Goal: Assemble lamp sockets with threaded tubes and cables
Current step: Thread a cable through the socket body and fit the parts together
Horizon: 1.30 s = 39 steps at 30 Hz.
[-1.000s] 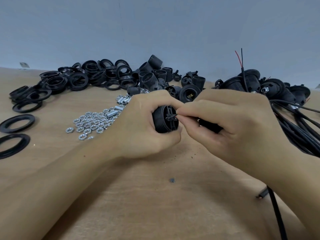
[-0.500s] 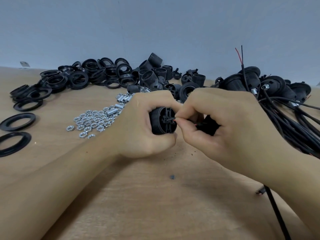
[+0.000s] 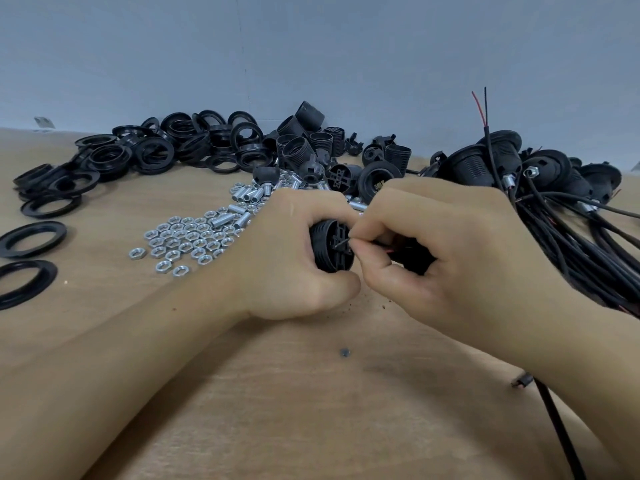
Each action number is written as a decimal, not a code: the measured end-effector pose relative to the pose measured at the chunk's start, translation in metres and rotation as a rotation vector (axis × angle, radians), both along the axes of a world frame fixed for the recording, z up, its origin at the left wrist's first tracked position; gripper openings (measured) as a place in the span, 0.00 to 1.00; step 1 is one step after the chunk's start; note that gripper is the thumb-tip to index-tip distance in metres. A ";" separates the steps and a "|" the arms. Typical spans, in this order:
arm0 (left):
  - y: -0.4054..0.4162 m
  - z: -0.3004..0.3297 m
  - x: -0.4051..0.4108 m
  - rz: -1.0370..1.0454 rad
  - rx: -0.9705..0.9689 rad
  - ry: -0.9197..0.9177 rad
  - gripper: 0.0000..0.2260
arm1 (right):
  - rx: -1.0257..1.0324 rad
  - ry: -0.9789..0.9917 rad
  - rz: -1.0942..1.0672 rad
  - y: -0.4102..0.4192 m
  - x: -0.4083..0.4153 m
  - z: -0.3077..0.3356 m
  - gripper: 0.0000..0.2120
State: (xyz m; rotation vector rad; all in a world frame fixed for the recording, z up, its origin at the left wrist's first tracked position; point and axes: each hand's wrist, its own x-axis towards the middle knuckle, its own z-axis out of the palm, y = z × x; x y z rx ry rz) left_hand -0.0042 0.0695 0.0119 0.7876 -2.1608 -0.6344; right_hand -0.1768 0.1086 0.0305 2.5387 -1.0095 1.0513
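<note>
Two hands meet — left hand [image 3: 287, 258] grips socket [image 3: 330, 249], right hand [image 3: 450, 258] pinches wire [image 3: 343, 241].

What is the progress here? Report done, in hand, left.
Done: a pile of wired sockets lies at the right. In hand: left hand grips a socket; right hand pinches a wire at its end. Left: loose sockets, rings, nuts and tubes.

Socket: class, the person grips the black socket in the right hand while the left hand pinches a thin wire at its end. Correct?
Hands swapped. The head view shows the left hand gripping the socket and the right hand pinching the wire.
</note>
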 end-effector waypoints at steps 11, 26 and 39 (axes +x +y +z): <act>0.002 0.001 -0.001 0.009 -0.015 0.031 0.06 | 0.452 -0.330 0.127 -0.001 0.001 0.000 0.04; 0.002 -0.004 -0.004 0.101 -0.144 -0.049 0.07 | 0.477 -0.202 0.057 0.000 0.004 -0.005 0.05; -0.006 -0.002 0.006 0.084 -0.021 0.206 0.22 | 0.784 -0.369 0.236 -0.011 -0.021 0.002 0.23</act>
